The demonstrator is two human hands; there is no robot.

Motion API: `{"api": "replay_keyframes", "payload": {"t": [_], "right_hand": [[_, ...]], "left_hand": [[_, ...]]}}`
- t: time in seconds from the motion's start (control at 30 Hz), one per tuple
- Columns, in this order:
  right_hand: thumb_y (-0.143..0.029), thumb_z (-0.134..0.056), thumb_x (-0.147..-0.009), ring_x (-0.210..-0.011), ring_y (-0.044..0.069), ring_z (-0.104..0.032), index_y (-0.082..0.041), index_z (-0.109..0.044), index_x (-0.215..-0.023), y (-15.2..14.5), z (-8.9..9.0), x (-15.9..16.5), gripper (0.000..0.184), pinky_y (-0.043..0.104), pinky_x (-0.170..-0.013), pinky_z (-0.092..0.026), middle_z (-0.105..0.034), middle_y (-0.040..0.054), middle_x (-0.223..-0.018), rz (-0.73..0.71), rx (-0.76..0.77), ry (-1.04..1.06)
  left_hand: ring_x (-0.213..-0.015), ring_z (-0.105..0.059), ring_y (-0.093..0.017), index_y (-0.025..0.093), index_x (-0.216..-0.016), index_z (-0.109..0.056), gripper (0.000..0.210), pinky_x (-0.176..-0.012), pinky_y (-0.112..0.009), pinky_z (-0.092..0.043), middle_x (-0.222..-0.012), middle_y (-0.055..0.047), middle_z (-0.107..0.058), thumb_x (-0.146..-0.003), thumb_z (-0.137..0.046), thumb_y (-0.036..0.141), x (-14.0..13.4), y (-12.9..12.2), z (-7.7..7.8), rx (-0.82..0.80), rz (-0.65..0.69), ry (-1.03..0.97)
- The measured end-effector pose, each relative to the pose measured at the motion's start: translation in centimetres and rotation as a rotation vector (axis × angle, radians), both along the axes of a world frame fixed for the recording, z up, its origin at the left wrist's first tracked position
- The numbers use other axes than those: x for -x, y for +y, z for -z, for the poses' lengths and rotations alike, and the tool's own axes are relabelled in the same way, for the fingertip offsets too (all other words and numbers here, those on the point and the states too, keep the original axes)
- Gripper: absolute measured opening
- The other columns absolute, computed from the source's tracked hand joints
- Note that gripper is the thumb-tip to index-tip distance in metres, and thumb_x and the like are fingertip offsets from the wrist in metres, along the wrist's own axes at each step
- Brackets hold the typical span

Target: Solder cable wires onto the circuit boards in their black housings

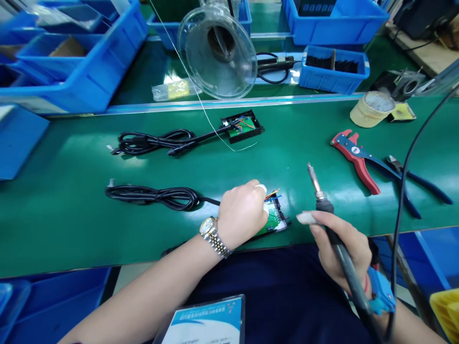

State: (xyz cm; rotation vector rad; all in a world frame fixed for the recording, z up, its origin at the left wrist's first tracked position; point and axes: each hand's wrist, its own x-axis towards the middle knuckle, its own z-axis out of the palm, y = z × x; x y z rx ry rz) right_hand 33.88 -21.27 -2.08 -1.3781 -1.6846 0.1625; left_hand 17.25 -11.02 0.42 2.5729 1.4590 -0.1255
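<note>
My right hand (342,246) grips a soldering iron (339,239) like a pen, its metal tip pointing up and away above the mat. White covers sit on some of my fingertips. My left hand (242,208) is closed over a green circuit board (274,220) in a black housing near the front edge. Coloured wires (273,195) stick out just past its pinched fingertips; the exact hold is partly hidden. From the left, a coiled black cable (154,195) runs under that hand. Behind lies a second board in a black case (244,126), with its own cable (150,142).
A thin solder wire (204,110) hangs down near the rear board, beside a clear fume funnel (217,52). Red-blue wire strippers (358,157) and cutters (416,177) lie right, near a round tub (371,110). Blue bins (333,69) line the back. The iron's cord (403,181) arches at right.
</note>
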Motion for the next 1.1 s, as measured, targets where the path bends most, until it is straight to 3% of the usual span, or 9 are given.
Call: {"api": "replay_keyframes", "payload": {"t": [0.1,0.27,0.77,1.1], "right_hand": [[-0.006,-0.059,-0.077,-0.091,0.017,-0.065,-0.024,-0.053,-0.111,0.4,1.0,0.8,0.038,0.028,-0.080,-0.053,-0.068,0.0017,-0.099,-0.078,0.073,0.088],[-0.009,-0.064,-0.074,-0.105,0.018,-0.059,-0.026,-0.048,-0.113,0.6,2.1,1.2,0.045,0.030,-0.090,-0.049,-0.067,0.0001,-0.102,-0.144,0.159,0.174],[-0.009,-0.066,-0.072,-0.102,0.016,-0.059,-0.029,-0.041,-0.118,0.6,2.5,0.9,0.055,0.031,-0.093,-0.046,-0.063,0.0009,-0.108,-0.229,0.225,0.226],[-0.011,-0.065,-0.074,-0.090,0.016,-0.062,-0.028,-0.042,-0.117,0.5,2.8,0.9,0.052,0.033,-0.083,-0.052,-0.062,0.0033,-0.103,-0.218,0.274,0.286]], "left_hand": [[-0.062,-0.057,-0.019,0.016,-0.067,-0.054,0.009,-0.049,-0.029,-0.034,-0.078,-0.003,-0.059,-0.071,-0.047,0.014,-0.1,0.0,-0.2,0.008,0.002,0.006],[-0.061,-0.057,-0.019,0.016,-0.066,-0.054,0.010,-0.048,-0.029,-0.033,-0.077,-0.003,-0.059,-0.072,-0.046,0.015,0.0,0.0,-0.3,0.005,-0.001,0.007],[-0.058,-0.055,-0.018,0.017,-0.064,-0.053,0.011,-0.047,-0.029,-0.030,-0.077,-0.003,-0.058,-0.071,-0.045,0.014,-0.1,0.1,-0.2,0.019,0.004,0.023],[-0.059,-0.055,-0.017,0.017,-0.064,-0.052,0.011,-0.048,-0.029,-0.030,-0.076,-0.002,-0.058,-0.071,-0.045,0.015,0.0,0.1,-0.2,0.006,0.007,0.023]]}}
